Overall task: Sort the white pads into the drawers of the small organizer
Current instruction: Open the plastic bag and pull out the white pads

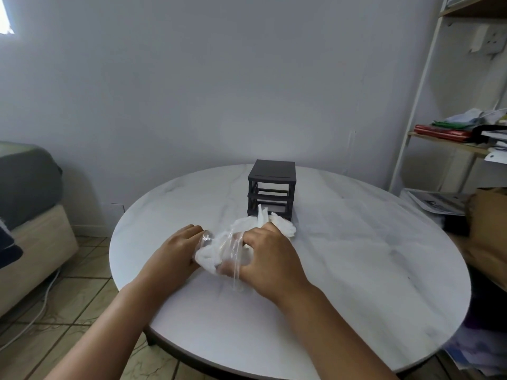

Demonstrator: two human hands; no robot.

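Note:
A small black organizer [272, 187] stands upright on the round white marble table [356, 242]; its frame looks see-through, with no drawer fronts visible. Just in front of it lies a clear plastic bag [233, 250] holding white pads [282, 227]. My left hand [175, 253] grips the bag's near left end. My right hand [270, 259] has its fingers curled round the bag's middle, and the plastic is stretched between both hands. The pads bunch up toward the organizer's base.
A grey and beige sofa [30, 215] sits at the left beside the table. A white shelf unit [450, 138] with papers and folders stands at the right, with a brown bag [488, 231] below it. Tiled floor and a white cable lie near the left.

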